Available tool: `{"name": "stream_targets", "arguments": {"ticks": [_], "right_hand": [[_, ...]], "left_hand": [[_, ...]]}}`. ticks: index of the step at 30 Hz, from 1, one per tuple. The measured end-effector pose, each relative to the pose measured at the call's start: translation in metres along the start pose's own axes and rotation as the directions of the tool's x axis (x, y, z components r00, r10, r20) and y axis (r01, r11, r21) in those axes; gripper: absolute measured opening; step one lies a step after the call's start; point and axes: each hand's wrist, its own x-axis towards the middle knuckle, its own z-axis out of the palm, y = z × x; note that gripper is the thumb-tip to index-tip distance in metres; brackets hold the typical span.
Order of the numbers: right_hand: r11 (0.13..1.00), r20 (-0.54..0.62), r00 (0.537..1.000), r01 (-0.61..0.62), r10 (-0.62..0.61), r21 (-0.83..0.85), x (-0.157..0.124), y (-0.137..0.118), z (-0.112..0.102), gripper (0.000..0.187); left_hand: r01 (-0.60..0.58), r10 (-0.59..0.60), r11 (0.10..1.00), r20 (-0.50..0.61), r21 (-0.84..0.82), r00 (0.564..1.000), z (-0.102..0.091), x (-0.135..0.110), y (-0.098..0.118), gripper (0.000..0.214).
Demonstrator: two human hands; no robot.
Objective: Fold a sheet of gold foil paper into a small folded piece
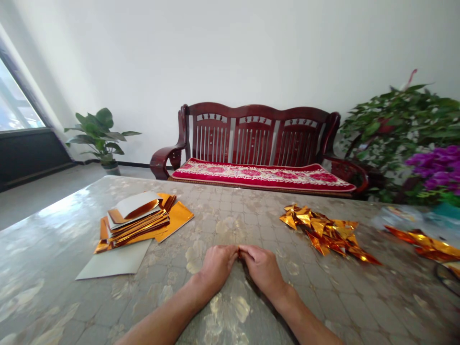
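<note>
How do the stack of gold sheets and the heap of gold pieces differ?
The stack is flat rectangular sheets, while the heap is angular folded pieces. The stack lies in neat layers; the heap is loose and jumbled. The stack lies nearer the left hand, the heap nearer the right hand. Both shine gold.

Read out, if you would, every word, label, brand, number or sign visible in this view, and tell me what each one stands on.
No text can be read here.
Printed patch on the clear plastic bag at the right: too small and blurred to read.
The stacked gold foil sheets show no lettering.
</note>
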Motion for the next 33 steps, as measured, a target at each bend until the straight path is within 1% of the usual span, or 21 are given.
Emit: {"name": "stream_targets", "arguments": {"ticks": [3,6,8,10,13,15,18,20,22,24,26,28,31,33], "right_hand": [[0.998,0.034,0.998,-0.045,0.047,-0.045,0.003,0.006,-0.006,0.030],[0.995,0.059,0.997,-0.045,0.051,-0.087,0.004,0.010,-0.013,0.044],[0.997,0.065,0.998,-0.004,0.009,-0.078,0.003,0.011,-0.018,0.054],[0.996,0.066,0.996,0.067,-0.064,-0.054,0.003,0.010,-0.023,0.058],[0.984,0.091,0.981,0.176,-0.172,-0.039,0.004,0.009,-0.029,0.054],[0.972,0.123,0.967,0.231,-0.224,-0.050,0.006,0.008,-0.032,0.048],[0.956,0.157,0.951,0.281,-0.266,-0.086,0.008,0.009,-0.033,0.033],[0.952,0.166,0.947,0.293,-0.276,-0.090,0.008,0.011,-0.033,0.029],[0.953,0.171,0.945,0.294,-0.278,-0.073,0.008,0.013,-0.032,0.030],[0.957,0.172,0.947,0.283,-0.270,-0.059,0.007,0.015,-0.032,0.031],[0.959,0.181,0.948,0.276,-0.262,-0.058,0.006,0.017,-0.033,0.031],[0.958,0.187,0.947,0.276,-0.259,-0.071,0.005,0.018,-0.034,0.031],[0.954,0.176,0.948,0.285,-0.266,-0.095,0.005,0.018,-0.035,0.033],[0.952,0.167,0.947,0.291,-0.274,-0.092,0.006,0.018,-0.035,0.034]], "left_hand": [[0.012,-0.013,0.998,-0.011,-0.063,1.000,-0.005,0.001,-0.004,0.024],[0.050,-0.051,0.998,-0.014,-0.038,0.999,-0.009,0.000,-0.007,0.023],[0.072,-0.073,0.997,-0.018,-0.020,0.997,-0.011,-0.001,-0.009,0.024],[0.079,-0.079,0.997,-0.019,-0.015,0.997,-0.012,-0.002,-0.010,0.024],[0.056,-0.057,0.998,-0.018,-0.022,0.998,-0.012,-0.002,-0.011,0.024],[0.038,-0.038,0.998,-0.012,-0.041,0.999,-0.011,-0.001,-0.012,0.026],[0.034,-0.034,0.996,0.007,-0.084,0.999,-0.007,0.000,-0.012,0.033],[0.027,-0.024,0.992,0.022,-0.122,0.999,-0.007,0.000,-0.012,0.036],[-0.017,0.023,0.985,0.033,-0.171,0.999,-0.009,-0.002,-0.012,0.036],[-0.107,0.118,0.969,0.037,-0.222,0.992,-0.015,-0.005,-0.013,0.034],[-0.211,0.227,0.944,0.033,-0.253,0.973,-0.022,-0.008,-0.016,0.032],[-0.280,0.299,0.921,0.030,-0.271,0.954,-0.029,-0.010,-0.018,0.032],[-0.323,0.346,0.906,0.039,-0.274,0.937,-0.035,-0.010,-0.022,0.033],[-0.335,0.357,0.910,0.052,-0.244,0.933,-0.036,-0.008,-0.023,0.034]]}}
